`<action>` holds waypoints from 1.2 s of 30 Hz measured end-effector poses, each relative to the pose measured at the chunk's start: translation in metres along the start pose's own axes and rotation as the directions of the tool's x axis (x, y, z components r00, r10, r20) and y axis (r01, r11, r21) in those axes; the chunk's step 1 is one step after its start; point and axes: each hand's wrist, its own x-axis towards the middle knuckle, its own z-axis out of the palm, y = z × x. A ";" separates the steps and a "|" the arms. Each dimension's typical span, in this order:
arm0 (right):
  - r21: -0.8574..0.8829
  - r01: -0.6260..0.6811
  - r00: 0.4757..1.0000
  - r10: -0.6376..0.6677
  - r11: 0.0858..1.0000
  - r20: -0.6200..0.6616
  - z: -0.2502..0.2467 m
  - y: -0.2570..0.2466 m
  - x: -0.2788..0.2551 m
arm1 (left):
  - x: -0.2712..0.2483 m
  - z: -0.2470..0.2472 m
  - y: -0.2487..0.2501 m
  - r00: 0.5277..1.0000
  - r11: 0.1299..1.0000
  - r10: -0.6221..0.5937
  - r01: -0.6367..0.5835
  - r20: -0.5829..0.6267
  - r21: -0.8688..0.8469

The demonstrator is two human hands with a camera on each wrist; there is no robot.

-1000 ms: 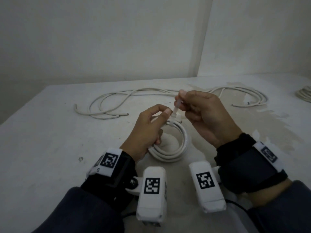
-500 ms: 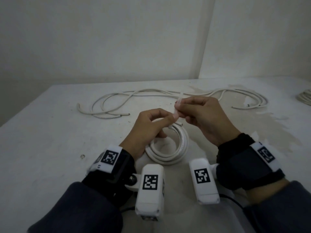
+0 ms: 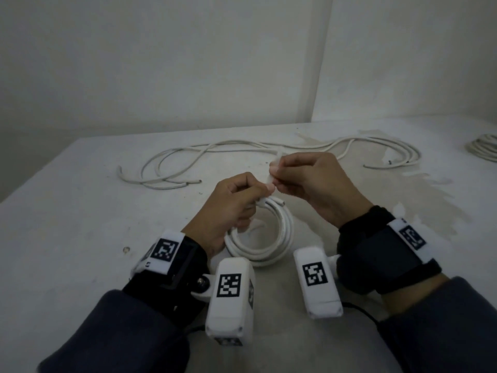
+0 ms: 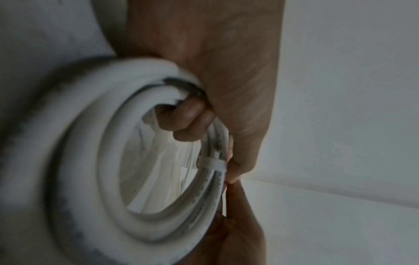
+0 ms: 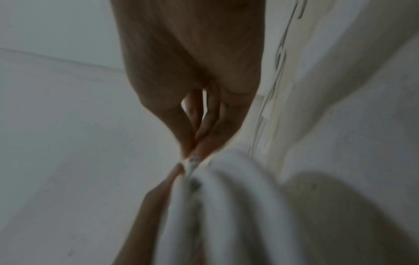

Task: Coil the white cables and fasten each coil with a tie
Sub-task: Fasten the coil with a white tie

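White cable coil (image 3: 271, 238) held above table (image 3: 80, 224) in curled left hand (image 3: 231, 208); tie (image 4: 212, 163) round its far side; tail up in right hand (image 3: 314, 181) pinch.

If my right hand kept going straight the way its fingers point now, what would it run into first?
Almost at once, the left hand. The right hand points leftward, pinching the tie tail just beside the left thumb and forefinger gripping the coiled cable. Their fingertips look nearly touching, though the depth between them is unclear.
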 end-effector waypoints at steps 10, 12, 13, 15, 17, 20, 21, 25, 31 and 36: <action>-0.421 0.114 0.975 -0.020 0.900 0.223 -0.010 -0.004 -0.002 | 0.003 -0.002 -0.001 0.980 0.998 0.033 -0.042 -0.197 -0.040; -0.479 0.184 0.967 -0.072 0.858 0.243 -0.010 -0.005 -0.002 | 0.003 -0.001 -0.002 0.977 0.998 0.047 -0.052 -0.208 -0.021; -0.498 0.215 0.963 -0.098 0.840 0.250 -0.009 -0.004 -0.002 | 0.004 -0.001 -0.002 0.975 0.998 0.053 -0.057 -0.217 -0.012; -0.522 0.250 0.960 -0.138 0.816 0.245 -0.006 -0.002 0.000 | 0.005 -0.001 -0.003 0.968 0.998 0.060 -0.063 -0.243 -0.007; -0.545 0.250 0.963 -0.149 0.801 0.223 -0.006 0.000 0.004 | 0.005 -0.001 -0.002 0.963 0.997 0.063 -0.071 -0.261 -0.023; -0.540 0.227 0.968 -0.125 0.810 0.220 -0.012 -0.002 0.006 | 0.006 -0.002 -0.001 0.964 0.996 0.084 -0.088 -0.252 -0.006; -0.522 0.220 0.968 -0.118 0.824 0.222 -0.013 -0.003 0.005 | 0.007 -0.003 -0.001 0.964 0.996 0.091 -0.093 -0.248 0.004; -0.496 0.170 0.972 -0.062 0.852 0.226 -0.012 -0.001 0.002 | 0.005 -0.003 -0.001 0.961 0.996 0.082 -0.086 -0.265 -0.007; -0.428 0.086 0.972 0.019 0.899 0.235 -0.016 -0.005 0.003 | 0.004 -0.004 0.001 0.972 0.996 0.089 -0.087 -0.215 0.021; -0.318 0.036 0.992 0.004 0.947 0.123 -0.009 0.000 0.005 | 0.004 -0.002 0.005 0.984 0.995 0.092 -0.085 -0.153 0.051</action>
